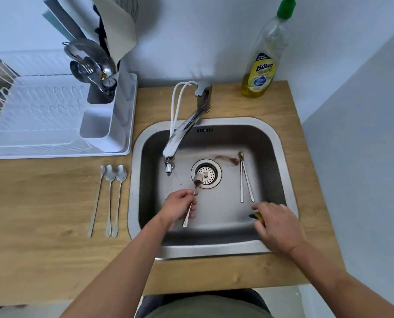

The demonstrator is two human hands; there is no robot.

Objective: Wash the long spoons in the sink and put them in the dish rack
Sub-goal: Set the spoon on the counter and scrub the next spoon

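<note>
My left hand (178, 207) grips a long spoon (192, 198) by its handle inside the steel sink (214, 249); its brown-smeared bowl points at the drain. My right hand (276, 226) reaches into the sink's front right corner, its fingers on a yellow and dark sponge (258, 216) that is mostly hidden. Two dirty long spoons (245, 180) lie on the sink floor to the right, with a brown smear by their bowls. Three long spoons (110, 198) lie side by side on the wooden counter, left of the sink. The white dish rack (53, 125) stands at the back left.
The tap (182, 131) reaches over the sink's left half, and I see no water running. A yellow dish soap bottle (263, 65) stands at the back right. The rack's cutlery holder (95, 72) holds ladles and utensils. The counter's edge lies close on the right.
</note>
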